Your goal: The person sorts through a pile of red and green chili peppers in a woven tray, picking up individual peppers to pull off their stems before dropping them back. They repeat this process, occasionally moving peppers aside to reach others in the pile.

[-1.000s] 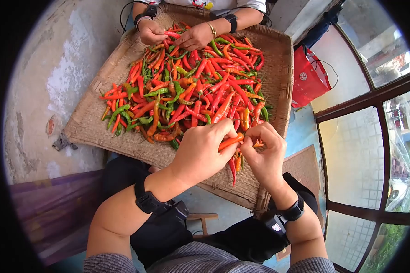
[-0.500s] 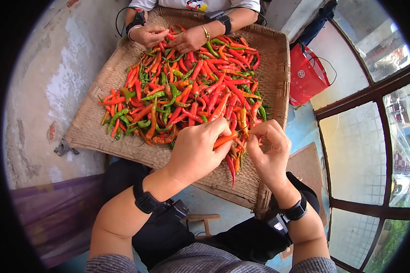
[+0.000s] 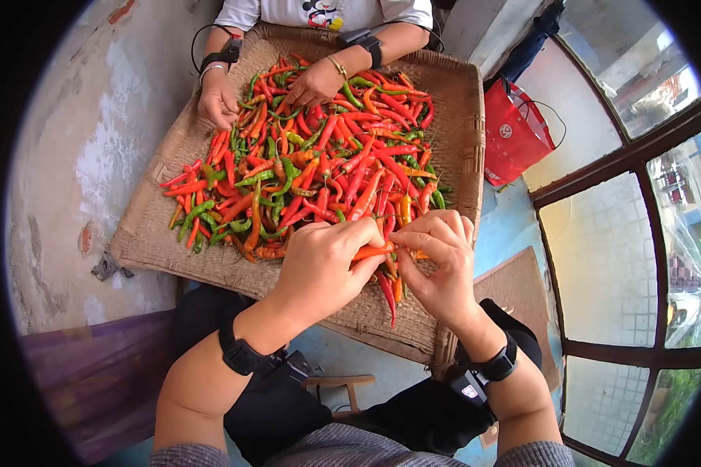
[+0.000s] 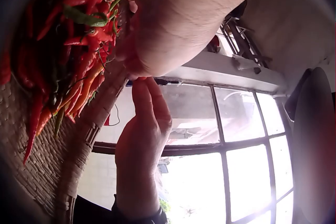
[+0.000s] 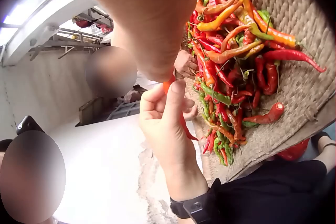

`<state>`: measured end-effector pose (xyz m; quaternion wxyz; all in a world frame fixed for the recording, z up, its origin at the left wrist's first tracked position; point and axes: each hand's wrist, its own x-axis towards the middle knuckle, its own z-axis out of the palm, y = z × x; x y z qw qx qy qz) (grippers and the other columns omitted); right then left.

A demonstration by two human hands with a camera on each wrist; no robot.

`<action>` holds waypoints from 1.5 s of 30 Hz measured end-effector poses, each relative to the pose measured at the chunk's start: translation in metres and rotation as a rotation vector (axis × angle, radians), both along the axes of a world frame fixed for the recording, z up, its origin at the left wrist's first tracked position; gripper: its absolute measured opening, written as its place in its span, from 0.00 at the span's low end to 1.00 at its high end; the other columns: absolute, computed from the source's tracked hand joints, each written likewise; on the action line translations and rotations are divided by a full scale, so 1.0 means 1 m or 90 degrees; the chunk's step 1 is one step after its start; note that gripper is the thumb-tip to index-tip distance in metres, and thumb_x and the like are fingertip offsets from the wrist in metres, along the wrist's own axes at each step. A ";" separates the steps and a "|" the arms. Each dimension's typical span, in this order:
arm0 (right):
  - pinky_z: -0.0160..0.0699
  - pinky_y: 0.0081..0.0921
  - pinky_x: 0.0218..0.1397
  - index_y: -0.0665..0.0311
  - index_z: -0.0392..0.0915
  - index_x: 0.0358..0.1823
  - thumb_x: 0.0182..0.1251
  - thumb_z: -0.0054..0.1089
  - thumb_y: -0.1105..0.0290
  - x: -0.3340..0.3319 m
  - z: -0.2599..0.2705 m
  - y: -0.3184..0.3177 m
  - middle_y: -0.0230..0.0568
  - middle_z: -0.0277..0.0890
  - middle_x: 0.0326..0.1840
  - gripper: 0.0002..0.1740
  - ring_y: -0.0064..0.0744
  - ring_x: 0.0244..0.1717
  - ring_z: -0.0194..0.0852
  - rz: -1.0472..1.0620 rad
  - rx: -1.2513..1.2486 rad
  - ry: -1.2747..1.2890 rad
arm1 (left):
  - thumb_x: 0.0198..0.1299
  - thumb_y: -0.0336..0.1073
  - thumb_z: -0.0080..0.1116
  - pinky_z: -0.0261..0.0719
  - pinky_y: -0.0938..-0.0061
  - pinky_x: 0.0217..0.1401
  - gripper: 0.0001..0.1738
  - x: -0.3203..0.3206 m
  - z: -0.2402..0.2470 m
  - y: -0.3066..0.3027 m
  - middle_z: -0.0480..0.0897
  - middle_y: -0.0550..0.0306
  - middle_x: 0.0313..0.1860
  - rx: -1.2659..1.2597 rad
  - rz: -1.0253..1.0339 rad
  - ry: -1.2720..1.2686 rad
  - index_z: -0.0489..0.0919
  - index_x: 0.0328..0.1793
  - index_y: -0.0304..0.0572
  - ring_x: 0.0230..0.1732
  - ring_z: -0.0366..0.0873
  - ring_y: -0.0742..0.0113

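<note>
My left hand point(image 3: 319, 268) grips an orange-red chili pepper point(image 3: 372, 252) between thumb and curled fingers, over the near edge of a woven tray point(image 3: 459, 117). The thumb and fingertips of my right hand point(image 3: 444, 268) pinch the pepper's end that pokes out to the right. Seen from the right wrist, red flesh of this pepper point(image 5: 186, 127) shows below the left hand point(image 5: 167, 129). In the left wrist view, the right hand point(image 4: 140, 137) reaches up to the left hand's fingertips. A heap of red, orange and green chili peppers point(image 3: 319, 167) fills the tray's middle.
Across the tray another person's two hands point(image 3: 319, 82) are at the heap's far side. A red bag point(image 3: 514, 132) stands on the right beside framed windows point(image 3: 600, 265). On the left is a worn wall point(image 3: 78, 156). A wooden stool point(image 3: 343, 381) is below the tray.
The right hand stood slightly away from the pepper's end half a second ago and is back at it now. Across the tray, one of the other person's hands has moved down toward the tray's left side.
</note>
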<state>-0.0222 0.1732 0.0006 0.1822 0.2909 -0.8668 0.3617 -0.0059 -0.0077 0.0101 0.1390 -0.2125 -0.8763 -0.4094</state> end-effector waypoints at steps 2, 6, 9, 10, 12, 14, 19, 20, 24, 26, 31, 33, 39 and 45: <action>0.59 0.31 0.54 0.57 0.83 0.34 0.45 0.64 0.78 0.003 0.000 -0.002 0.29 0.78 0.34 0.12 0.33 0.45 0.71 -0.009 0.019 -0.020 | 0.47 0.30 0.65 0.73 0.64 0.27 0.10 0.002 -0.003 -0.001 0.79 0.54 0.23 0.017 0.009 -0.030 0.73 0.30 0.43 0.24 0.78 0.53; 0.59 0.31 0.54 0.59 0.83 0.32 0.43 0.64 0.77 0.003 -0.001 -0.004 0.29 0.77 0.33 0.11 0.32 0.42 0.71 -0.018 0.035 0.010 | 0.45 0.29 0.67 0.75 0.67 0.28 0.11 0.003 -0.004 -0.001 0.80 0.54 0.24 -0.016 0.006 -0.043 0.74 0.30 0.40 0.24 0.79 0.56; 0.58 0.31 0.50 0.58 0.82 0.31 0.42 0.64 0.77 0.002 -0.004 -0.006 0.28 0.76 0.32 0.11 0.32 0.41 0.71 -0.017 0.034 0.032 | 0.44 0.29 0.67 0.75 0.67 0.28 0.11 0.004 -0.008 -0.001 0.80 0.55 0.25 -0.027 0.010 -0.045 0.74 0.30 0.41 0.24 0.79 0.55; 0.58 0.31 0.50 0.58 0.82 0.31 0.42 0.64 0.77 0.002 -0.006 -0.006 0.28 0.76 0.32 0.11 0.32 0.41 0.71 -0.012 0.036 0.030 | 0.43 0.30 0.67 0.75 0.67 0.28 0.11 0.004 -0.009 -0.001 0.80 0.55 0.25 -0.037 0.008 -0.040 0.74 0.30 0.42 0.24 0.79 0.55; 0.59 0.30 0.50 0.59 0.82 0.30 0.42 0.64 0.77 0.002 -0.009 -0.006 0.28 0.77 0.31 0.10 0.31 0.40 0.71 -0.025 0.013 -0.040 | 0.43 0.30 0.67 0.74 0.67 0.28 0.11 0.004 -0.008 -0.001 0.80 0.55 0.25 -0.037 0.009 -0.025 0.74 0.30 0.43 0.24 0.78 0.55; 0.59 0.29 0.49 0.60 0.82 0.30 0.44 0.62 0.77 0.002 -0.008 -0.006 0.30 0.77 0.30 0.08 0.31 0.38 0.73 -0.020 -0.003 -0.068 | 0.43 0.30 0.67 0.74 0.67 0.28 0.11 0.003 -0.007 -0.002 0.80 0.56 0.25 -0.040 0.007 -0.008 0.74 0.30 0.43 0.24 0.78 0.55; 0.65 0.27 0.52 0.65 0.82 0.33 0.52 0.59 0.76 0.001 -0.008 -0.003 0.35 0.78 0.31 0.07 0.30 0.36 0.76 -0.001 -0.215 -0.424 | 0.43 0.31 0.68 0.73 0.67 0.28 0.11 0.003 -0.007 -0.004 0.79 0.57 0.24 -0.044 0.001 0.014 0.75 0.30 0.44 0.24 0.77 0.56; 0.67 0.27 0.54 0.66 0.82 0.34 0.54 0.58 0.76 0.002 -0.007 -0.002 0.36 0.78 0.32 0.07 0.29 0.37 0.76 0.007 -0.281 -0.526 | 0.43 0.31 0.68 0.73 0.67 0.28 0.11 0.003 -0.007 -0.004 0.79 0.57 0.24 -0.044 0.001 0.013 0.75 0.30 0.44 0.24 0.77 0.56; 0.68 0.26 0.54 0.67 0.82 0.35 0.55 0.58 0.76 0.002 -0.006 -0.001 0.38 0.78 0.32 0.07 0.28 0.40 0.76 0.016 -0.321 -0.572 | 0.43 0.30 0.68 0.73 0.67 0.29 0.11 0.003 -0.005 -0.004 0.79 0.57 0.24 -0.024 -0.003 0.015 0.75 0.29 0.44 0.25 0.77 0.56; 0.67 0.28 0.55 0.66 0.82 0.34 0.53 0.60 0.76 0.003 -0.013 0.000 0.37 0.79 0.33 0.07 0.29 0.42 0.75 0.019 -0.298 -0.479 | 0.43 0.30 0.67 0.73 0.67 0.29 0.11 0.003 -0.005 -0.004 0.78 0.57 0.24 -0.027 -0.001 0.021 0.75 0.29 0.44 0.25 0.77 0.56; 0.65 0.30 0.55 0.63 0.82 0.32 0.48 0.63 0.76 0.000 -0.013 0.001 0.34 0.79 0.35 0.08 0.31 0.42 0.73 0.020 -0.166 -0.298 | 0.43 0.30 0.66 0.70 0.68 0.28 0.09 0.004 -0.004 -0.003 0.77 0.58 0.23 -0.098 0.003 0.081 0.74 0.28 0.44 0.24 0.75 0.58; 0.63 0.31 0.54 0.62 0.82 0.31 0.47 0.63 0.76 0.000 -0.010 0.001 0.33 0.78 0.35 0.08 0.32 0.41 0.73 0.018 -0.122 -0.252 | 0.43 0.30 0.65 0.69 0.69 0.28 0.09 0.005 -0.004 -0.002 0.76 0.59 0.23 -0.110 0.003 0.088 0.74 0.27 0.44 0.24 0.75 0.58; 0.59 0.31 0.50 0.59 0.79 0.24 0.42 0.63 0.77 0.004 -0.004 -0.008 0.31 0.74 0.30 0.06 0.33 0.39 0.69 -0.038 0.050 -0.017 | 0.44 0.29 0.64 0.69 0.69 0.28 0.08 0.005 -0.011 0.001 0.75 0.59 0.23 -0.105 -0.011 0.126 0.74 0.28 0.43 0.25 0.75 0.59; 0.60 0.31 0.48 0.60 0.78 0.24 0.43 0.61 0.76 0.001 -0.011 -0.005 0.32 0.74 0.31 0.05 0.34 0.39 0.69 -0.075 -0.015 -0.108 | 0.44 0.29 0.65 0.69 0.68 0.28 0.09 0.006 -0.006 0.000 0.76 0.59 0.23 -0.115 0.007 0.094 0.74 0.28 0.44 0.24 0.76 0.58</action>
